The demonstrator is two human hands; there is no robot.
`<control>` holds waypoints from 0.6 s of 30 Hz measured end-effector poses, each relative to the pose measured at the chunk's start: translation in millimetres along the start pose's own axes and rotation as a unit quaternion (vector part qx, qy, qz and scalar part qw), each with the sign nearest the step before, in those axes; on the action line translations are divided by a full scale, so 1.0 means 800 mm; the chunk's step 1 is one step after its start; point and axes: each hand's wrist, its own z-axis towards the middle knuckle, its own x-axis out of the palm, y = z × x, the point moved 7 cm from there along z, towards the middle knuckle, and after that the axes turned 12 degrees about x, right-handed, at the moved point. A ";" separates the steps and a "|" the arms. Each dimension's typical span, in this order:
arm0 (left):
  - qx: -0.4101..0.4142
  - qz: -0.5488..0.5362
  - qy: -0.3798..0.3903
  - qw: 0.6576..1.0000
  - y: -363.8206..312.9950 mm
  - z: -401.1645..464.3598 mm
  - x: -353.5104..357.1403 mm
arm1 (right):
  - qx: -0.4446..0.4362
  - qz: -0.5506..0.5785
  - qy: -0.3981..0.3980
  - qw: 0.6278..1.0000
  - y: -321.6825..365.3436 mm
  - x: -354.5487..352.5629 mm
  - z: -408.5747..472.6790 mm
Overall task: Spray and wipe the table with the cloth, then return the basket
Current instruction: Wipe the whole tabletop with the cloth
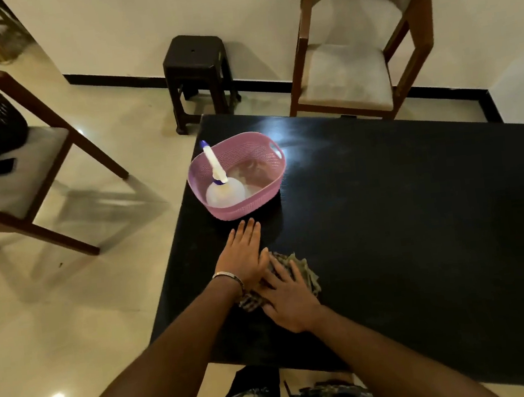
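- Presently both hands flat on the black table (417,214), near its left front corner.
- Left hand (244,255): fingers straight and together, palm down, nothing curled or pinched. Heel of palm on or against the left edge of the cloth (304,271); fingertips on bare tabletop, pointing away toward the basket. Thin bracelet (228,276) at the wrist.
- Right hand (289,302): fingers straight, slightly spread, pressed down on top of the cloth; fingers angled up and to the left, reaching the thumb side of the left hand. No pinch visible.
- Cloth: dark, patterned, crumpled, lying under the right hand and partly under the left wrist. Bunched edges showing beyond the right fingers and below the left wrist. Long axis running roughly from near-left to far-right under the palms; exact outline hidden by the hands.
- Pink perforated basket (239,181) just beyond the left fingertips, not touching them, sitting on the table by its left edge. Long axis running left-near to right-far; handle cut-out on the far-right end.
- Spray bottle (221,193) inside the basket, at its left-near end: translucent body low, white nozzle tilted up and away to the left, blue tip past the rim.
- Further beyond the grip, on the floor: dark stool (197,75) and wooden chair (352,59) with pale seat against the wall. Second chair (25,178) well left of the hands.
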 end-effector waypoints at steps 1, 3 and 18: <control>0.002 -0.005 0.001 1.000 0.010 -0.003 0.000 | 0.013 -0.003 -0.009 1.000 -0.006 -0.007 0.009; 0.003 -0.022 -0.014 1.000 0.025 -0.009 -0.002 | 0.079 -0.002 -0.039 0.996 -0.034 -0.022 0.022; -0.030 -0.070 -0.084 0.994 0.033 0.011 -0.003 | 0.073 0.137 -0.040 0.987 -0.029 -0.044 0.002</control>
